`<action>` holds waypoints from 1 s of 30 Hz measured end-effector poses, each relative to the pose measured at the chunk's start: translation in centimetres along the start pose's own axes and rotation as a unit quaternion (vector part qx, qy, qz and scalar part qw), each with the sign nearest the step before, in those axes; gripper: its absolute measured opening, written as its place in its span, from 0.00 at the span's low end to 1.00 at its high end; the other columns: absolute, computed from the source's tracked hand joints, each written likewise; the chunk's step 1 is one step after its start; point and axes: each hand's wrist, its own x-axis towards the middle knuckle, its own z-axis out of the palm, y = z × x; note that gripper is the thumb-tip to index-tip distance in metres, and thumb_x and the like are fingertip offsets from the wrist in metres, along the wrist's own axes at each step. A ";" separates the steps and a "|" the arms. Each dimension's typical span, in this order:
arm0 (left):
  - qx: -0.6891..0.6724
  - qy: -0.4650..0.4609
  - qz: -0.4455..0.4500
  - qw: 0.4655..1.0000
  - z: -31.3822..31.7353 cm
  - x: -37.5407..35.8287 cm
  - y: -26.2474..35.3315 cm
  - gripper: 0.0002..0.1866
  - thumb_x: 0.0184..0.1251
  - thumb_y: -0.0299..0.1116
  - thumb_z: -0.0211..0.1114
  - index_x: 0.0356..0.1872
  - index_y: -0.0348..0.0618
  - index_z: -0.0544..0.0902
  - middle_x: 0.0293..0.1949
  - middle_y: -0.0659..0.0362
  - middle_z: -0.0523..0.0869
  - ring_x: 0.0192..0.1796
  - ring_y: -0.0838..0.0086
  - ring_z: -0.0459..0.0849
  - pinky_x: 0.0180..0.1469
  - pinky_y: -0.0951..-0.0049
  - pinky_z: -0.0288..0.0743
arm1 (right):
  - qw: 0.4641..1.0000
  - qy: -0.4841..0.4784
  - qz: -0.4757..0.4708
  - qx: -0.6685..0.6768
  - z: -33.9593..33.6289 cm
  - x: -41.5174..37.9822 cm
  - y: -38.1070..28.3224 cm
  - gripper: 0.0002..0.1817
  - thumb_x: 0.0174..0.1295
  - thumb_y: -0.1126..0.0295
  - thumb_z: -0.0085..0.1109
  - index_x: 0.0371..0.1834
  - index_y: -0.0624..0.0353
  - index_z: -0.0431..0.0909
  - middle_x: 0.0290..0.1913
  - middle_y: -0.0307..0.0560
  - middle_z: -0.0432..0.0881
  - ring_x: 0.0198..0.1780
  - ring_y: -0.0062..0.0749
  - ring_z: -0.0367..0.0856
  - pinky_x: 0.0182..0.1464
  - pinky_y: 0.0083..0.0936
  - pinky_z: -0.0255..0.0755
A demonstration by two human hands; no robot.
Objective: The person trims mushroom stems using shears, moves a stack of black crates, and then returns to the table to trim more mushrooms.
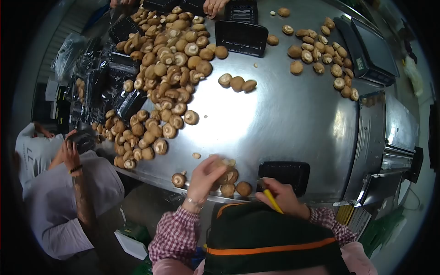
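My left hand (205, 180) is at the table's near edge, its fingers curled at a blurred mushroom (224, 166). Several brown mushrooms lie beside and under its fingertips, among them one (244, 188) to the right and one with its stem up (178, 179) to the left. My right hand (285, 197) is closed on a yellow-handled tool (272, 200), whose tip is hard to make out. It is in front of a black plastic tray (299, 174), overlapping the tray's near left part.
A large mushroom heap (169, 68) covers the table's left side, beside wrapped black trays (94, 78). More mushrooms (321, 50) lie near a scale (373, 50). Another black tray (241, 39) is at the far side, near a co-worker's hand (214, 7). People stand at left.
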 end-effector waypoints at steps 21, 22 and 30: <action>-0.140 -0.288 -0.009 0.947 8.9 18.1 9.9 0.27 0.74 0.46 0.44 0.65 0.39 0.58 0.59 0.42 0.70 0.59 0.61 0.75 0.51 0.66 0.82 | 0.812 0.430 0.080 0.386 -11.8 21.0 5.5 0.20 0.67 0.57 0.52 0.55 0.55 0.62 0.45 0.49 0.74 0.41 0.30 0.79 0.31 0.28 0.80; -0.141 -0.300 -0.010 0.944 9.7 18.1 10.0 0.27 0.74 0.46 0.44 0.65 0.39 0.58 0.59 0.42 0.70 0.59 0.61 0.75 0.51 0.66 0.82 | 0.798 0.463 0.059 0.381 -13.6 20.3 4.4 0.24 0.66 0.57 0.53 0.59 0.57 0.61 0.47 0.50 0.74 0.48 0.34 0.78 0.36 0.30 0.81; 0.287 -0.309 0.330 0.845 15.3 10.7 10.6 0.20 0.57 0.18 0.61 0.53 0.41 0.79 0.59 0.53 0.75 0.58 0.65 0.77 0.58 0.72 0.73 | 0.870 0.300 0.072 0.385 -12.3 8.1 -2.8 0.24 0.67 0.60 0.52 0.60 0.58 0.59 0.40 0.50 0.76 0.38 0.28 0.80 0.28 0.22 0.77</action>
